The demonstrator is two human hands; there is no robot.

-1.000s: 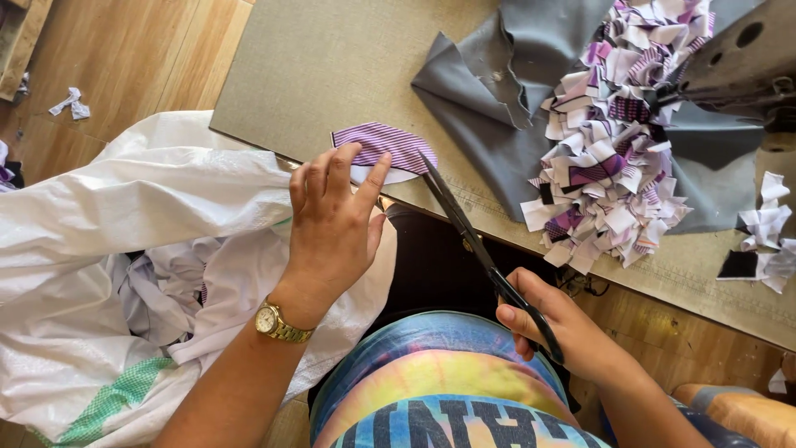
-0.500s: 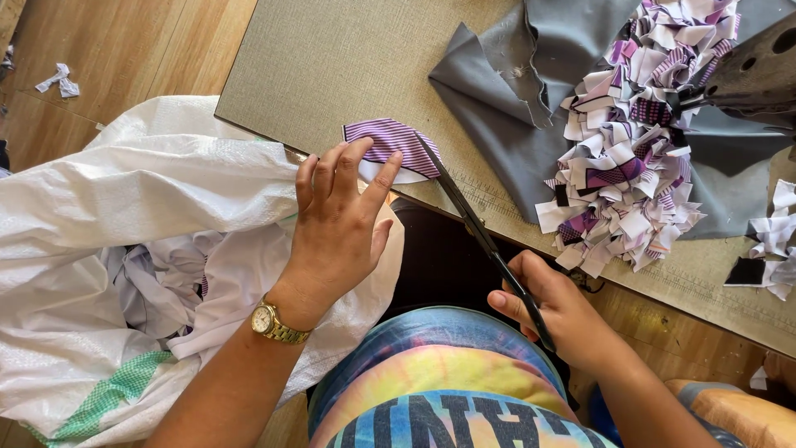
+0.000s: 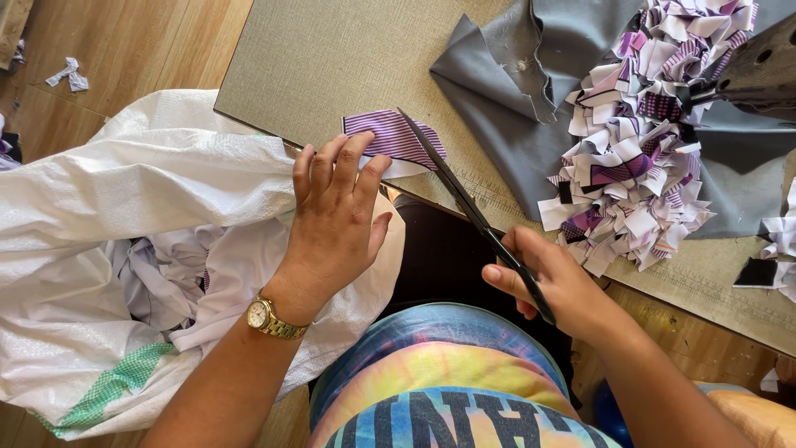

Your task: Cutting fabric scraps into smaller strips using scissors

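1. Where the head view meets its left side, a big white woven sack (image 3: 124, 207) bulges beside the person's lap, with a green checked band low on it and pale cloth scraps inside; its bottom is cut off by the frame edge.
2. Partly hidden at the top right, a dark metal machine part (image 3: 759, 70) runs out of frame above a pile of purple and white fabric scraps (image 3: 638, 158) lying on folded grey cloth (image 3: 506, 108).
3. On the near edge of the tan surface (image 3: 332, 58) lies the purple striped fabric piece (image 3: 390, 137), a small rounded shape with a white underside.
4. Pressing flat, the left hand (image 3: 336, 224) pins that piece with spread fingers; its grip is apart.
5. Closed round the handles, the right hand (image 3: 551, 286) holds black scissors (image 3: 464, 203), whose blades lie across the piece's right end; the handle loops are hidden by the fingers.
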